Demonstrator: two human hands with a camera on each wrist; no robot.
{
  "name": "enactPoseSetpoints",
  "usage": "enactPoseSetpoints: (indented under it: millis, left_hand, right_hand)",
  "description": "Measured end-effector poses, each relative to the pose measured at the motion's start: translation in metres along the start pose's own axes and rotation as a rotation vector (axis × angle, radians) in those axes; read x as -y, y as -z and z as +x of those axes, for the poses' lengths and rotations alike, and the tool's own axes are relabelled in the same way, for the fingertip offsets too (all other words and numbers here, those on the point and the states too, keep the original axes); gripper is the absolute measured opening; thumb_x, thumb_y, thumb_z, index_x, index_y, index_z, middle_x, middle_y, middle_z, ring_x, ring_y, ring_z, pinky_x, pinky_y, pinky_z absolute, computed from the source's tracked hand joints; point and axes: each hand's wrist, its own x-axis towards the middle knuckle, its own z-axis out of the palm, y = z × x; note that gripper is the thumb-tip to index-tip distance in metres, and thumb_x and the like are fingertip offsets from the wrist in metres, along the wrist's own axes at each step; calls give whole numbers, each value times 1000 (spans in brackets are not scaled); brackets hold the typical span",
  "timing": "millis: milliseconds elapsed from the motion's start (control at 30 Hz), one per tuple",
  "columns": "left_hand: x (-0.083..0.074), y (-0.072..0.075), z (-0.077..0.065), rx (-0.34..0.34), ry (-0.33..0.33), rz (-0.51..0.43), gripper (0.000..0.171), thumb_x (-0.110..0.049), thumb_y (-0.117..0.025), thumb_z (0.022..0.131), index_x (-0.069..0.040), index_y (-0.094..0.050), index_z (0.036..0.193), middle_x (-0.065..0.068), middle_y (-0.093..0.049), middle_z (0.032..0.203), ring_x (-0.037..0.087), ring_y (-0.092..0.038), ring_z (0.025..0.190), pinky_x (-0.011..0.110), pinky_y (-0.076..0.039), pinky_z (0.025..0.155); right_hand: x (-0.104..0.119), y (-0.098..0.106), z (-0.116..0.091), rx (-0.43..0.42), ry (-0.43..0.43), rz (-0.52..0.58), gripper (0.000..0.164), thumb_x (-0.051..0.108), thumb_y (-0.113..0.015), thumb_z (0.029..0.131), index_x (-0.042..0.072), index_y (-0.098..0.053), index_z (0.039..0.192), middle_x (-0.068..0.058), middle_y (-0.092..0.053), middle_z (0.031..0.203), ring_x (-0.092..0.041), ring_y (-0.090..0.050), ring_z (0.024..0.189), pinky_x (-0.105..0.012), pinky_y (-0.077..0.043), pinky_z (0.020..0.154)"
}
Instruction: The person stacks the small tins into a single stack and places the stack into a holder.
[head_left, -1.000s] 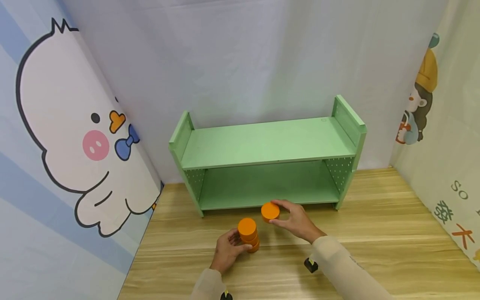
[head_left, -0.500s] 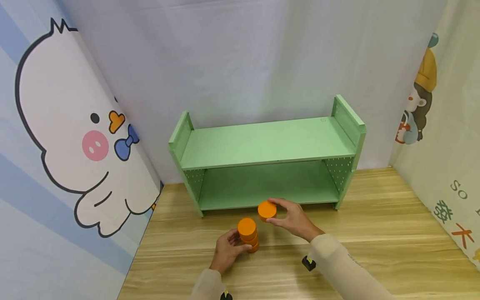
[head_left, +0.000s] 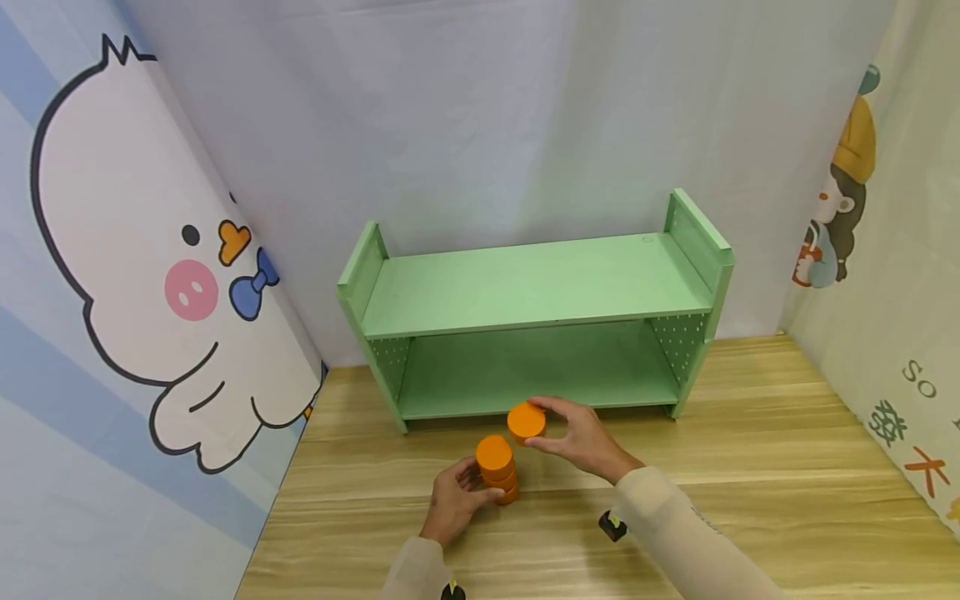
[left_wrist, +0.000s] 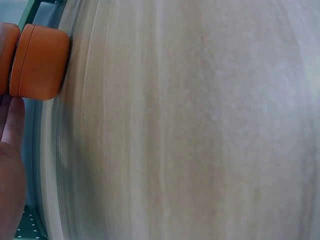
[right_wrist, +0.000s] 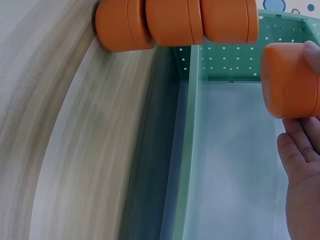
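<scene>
A stack of three orange round lidded jars [head_left: 497,463] stands upright on the wooden table, in front of the green shelf. My left hand [head_left: 452,502] holds it from the left, thumb at the front near the bottom jar and fingers behind. In the left wrist view, fingertips touch the stack beside the lowest jar [left_wrist: 42,62]. Another orange jar [head_left: 527,424] is pinched between thumb and fingers of my right hand [head_left: 583,437], raised just right of and behind the stack. The right wrist view shows a gap between that held jar [right_wrist: 287,80] and the top jar [right_wrist: 227,20].
A green two-tier shelf [head_left: 536,287] with perforated sides stands against the pale cloth backdrop [head_left: 480,125]. Its lower front edge lies close behind the right hand. Printed cloth walls [head_left: 112,208] flank the wooden table [head_left: 750,467].
My right hand has shifted a little leftward with the held jar, bringing it nearer the stack. The left hand and the stack have stayed in place.
</scene>
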Motion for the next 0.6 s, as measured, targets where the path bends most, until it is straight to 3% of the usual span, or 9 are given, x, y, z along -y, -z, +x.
enactPoseSetpoints:
  millis: [600]
  left_hand:
    - [0,2,1,15,-2,-24,56,-6,-87,77,10,-62,125,26,-65,123,39,-63,114,40,-55,96]
  right_hand:
    - [6,-10,4,15,75,14,59,12,-85,81,-4,-61,132,-15,-64,130,-34,-60,121,-52,-50,101]
